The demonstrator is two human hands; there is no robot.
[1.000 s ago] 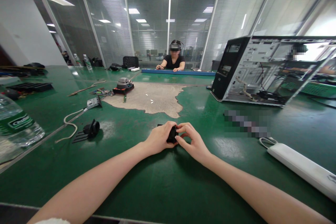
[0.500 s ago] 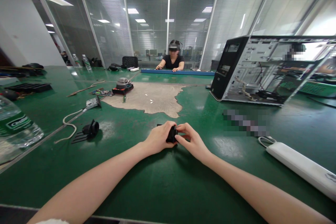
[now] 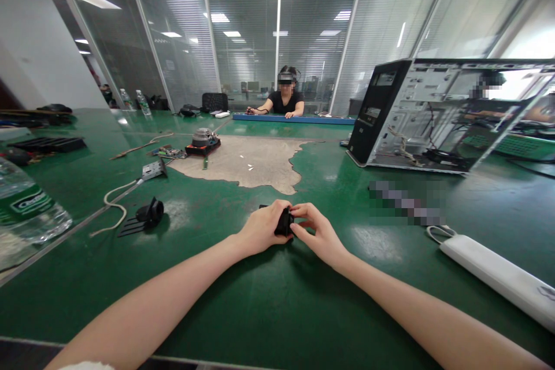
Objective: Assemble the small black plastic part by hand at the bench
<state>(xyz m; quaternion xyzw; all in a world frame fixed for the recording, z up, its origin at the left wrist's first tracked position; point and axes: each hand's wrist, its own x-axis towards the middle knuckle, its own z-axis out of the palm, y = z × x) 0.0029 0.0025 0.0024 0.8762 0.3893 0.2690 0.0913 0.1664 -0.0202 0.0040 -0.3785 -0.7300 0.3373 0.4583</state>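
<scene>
Just above the green tabletop, a small black plastic part (image 3: 284,223) is held between both hands. My left hand (image 3: 265,224) wraps round it from the left, thumb below and fingers over the top, hiding much of it. From the right, the fingertips and thumb of my right hand (image 3: 318,232) pinch its right end. A short dark piece of it juts out beyond my left fingers. Its exact kind cannot be made out. Farther left on the table lies a black plastic piece with a round ring and flat prongs (image 3: 150,215).
A plastic water bottle (image 3: 30,202) stands at far left. Near it are a white cord (image 3: 113,203) and a metal bracket (image 3: 154,169). A round fan-like cooler (image 3: 203,141) sits farther back. On the right are an opened computer case (image 3: 381,115) and a white power strip (image 3: 498,277).
My hands and the black part stay almost still, with only a tiny shift at the right fingertips. Across the table, a person's hand has moved outward to the left.
</scene>
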